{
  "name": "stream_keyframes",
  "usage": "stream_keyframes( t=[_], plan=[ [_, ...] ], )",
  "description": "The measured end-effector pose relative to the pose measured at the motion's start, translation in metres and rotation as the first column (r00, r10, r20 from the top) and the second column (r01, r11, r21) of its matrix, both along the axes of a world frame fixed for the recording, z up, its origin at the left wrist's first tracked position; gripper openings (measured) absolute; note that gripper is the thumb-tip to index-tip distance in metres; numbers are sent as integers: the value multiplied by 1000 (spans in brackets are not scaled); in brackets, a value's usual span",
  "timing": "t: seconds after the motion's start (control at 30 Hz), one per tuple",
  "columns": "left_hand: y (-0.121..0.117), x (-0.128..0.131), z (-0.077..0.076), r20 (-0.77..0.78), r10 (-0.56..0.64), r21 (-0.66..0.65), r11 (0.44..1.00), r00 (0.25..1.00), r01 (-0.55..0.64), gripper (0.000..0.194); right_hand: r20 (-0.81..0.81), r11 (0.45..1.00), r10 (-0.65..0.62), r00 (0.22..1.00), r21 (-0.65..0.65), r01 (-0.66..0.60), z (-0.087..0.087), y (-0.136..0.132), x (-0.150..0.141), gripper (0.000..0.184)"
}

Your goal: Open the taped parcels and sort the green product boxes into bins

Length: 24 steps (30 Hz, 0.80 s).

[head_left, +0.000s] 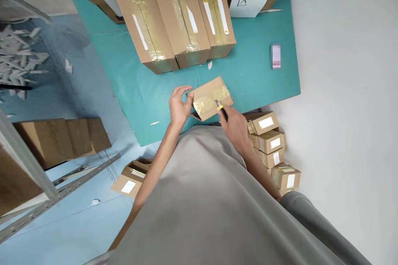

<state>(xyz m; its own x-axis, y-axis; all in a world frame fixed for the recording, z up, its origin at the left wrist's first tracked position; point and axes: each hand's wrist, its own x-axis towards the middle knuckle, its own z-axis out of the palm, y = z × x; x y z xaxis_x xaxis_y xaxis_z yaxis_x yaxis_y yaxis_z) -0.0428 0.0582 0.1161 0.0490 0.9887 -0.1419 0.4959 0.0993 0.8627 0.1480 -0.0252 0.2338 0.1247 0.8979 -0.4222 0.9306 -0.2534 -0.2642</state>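
A small taped cardboard box (pixel 210 96) lies on the teal table (pixel 137 78) near its front edge. My left hand (pixel 179 105) grips the box's left end, fingers curled over its edge. My right hand (pixel 234 126) is closed round a black-and-yellow utility knife (pixel 221 109), whose tip rests on the box's taped top.
Three larger taped boxes (pixel 178 25) stand side by side further back, below white signs on big cartons. A small blurred item (pixel 275 56) lies at the table's right. Small labelled boxes are stacked on the floor to the right (pixel 273 149) and left (pixel 132 178). Metal shelving (pixel 46 190) is at the left.
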Motion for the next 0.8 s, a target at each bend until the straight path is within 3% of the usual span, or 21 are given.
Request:
stream_keyframes(
  t=[0.1,0.17,0.23,0.4,0.53,0.8],
  plan=[
    [-5,34,14,-145,-217,141,961,965,237,40,22,973,-201,979,122,197,-24,16,45,45],
    [-7,57,15,-187,-367,160,904,911,397,43,-4,970,-233,973,78,232,-41,24,62,44],
    [-7,72,12,-192,-447,154,865,874,477,46,-34,977,-208,978,36,209,-51,25,68,41],
    [-4,75,3,-186,-491,120,848,851,516,46,-32,994,-103,994,44,104,-46,19,64,41],
    [-3,71,3,-182,-495,111,848,849,518,45,-31,1000,-27,999,7,27,-36,36,60,42],
    [-5,74,-1,-163,-481,109,859,861,500,46,52,994,-5,999,-108,10,-26,56,56,39]
  ],
)
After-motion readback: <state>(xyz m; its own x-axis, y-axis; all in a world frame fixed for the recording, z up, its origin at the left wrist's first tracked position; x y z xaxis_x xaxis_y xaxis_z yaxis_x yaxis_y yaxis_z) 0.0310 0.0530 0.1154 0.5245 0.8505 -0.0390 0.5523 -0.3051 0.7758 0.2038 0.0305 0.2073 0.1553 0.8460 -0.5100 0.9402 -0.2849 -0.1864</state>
